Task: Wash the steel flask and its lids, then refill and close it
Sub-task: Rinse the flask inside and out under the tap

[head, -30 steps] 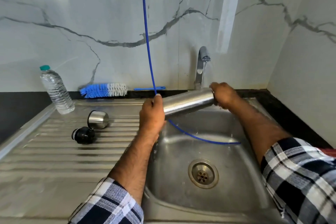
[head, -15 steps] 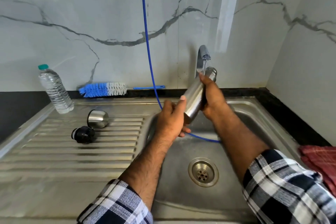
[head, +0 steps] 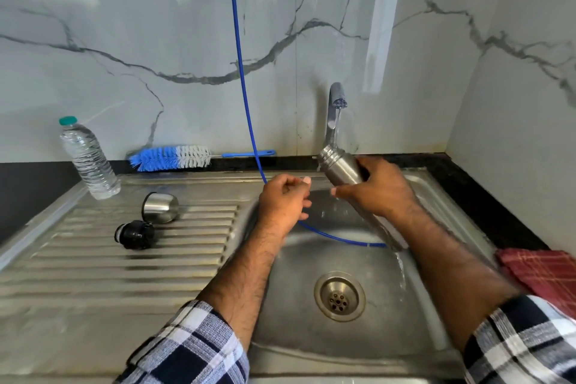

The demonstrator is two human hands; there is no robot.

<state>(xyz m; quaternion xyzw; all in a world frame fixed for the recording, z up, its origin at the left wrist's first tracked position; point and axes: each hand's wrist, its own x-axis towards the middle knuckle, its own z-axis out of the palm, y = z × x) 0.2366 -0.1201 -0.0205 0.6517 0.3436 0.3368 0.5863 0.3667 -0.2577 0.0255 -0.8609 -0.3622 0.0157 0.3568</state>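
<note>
Right hand (head: pixel 378 188) wrapped around the steel flask (head: pixel 341 167), tilted, forearm slanting in below it. Left hand (head: pixel 285 201) just left of the flask, fingers loosely curled, holding nothing.

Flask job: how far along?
Done: both lids off, steel cup lid and black stopper lie on the drainboard. In hand: right hand holds the flask mouth-up under the running tap; left hand holds nothing. Left: lids, refill, closing.

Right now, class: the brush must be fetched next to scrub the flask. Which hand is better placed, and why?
The left hand. It holds nothing and is on the side of the bottle brush, which lies by the wall. The right hand grips the flask under the running tap.
</note>
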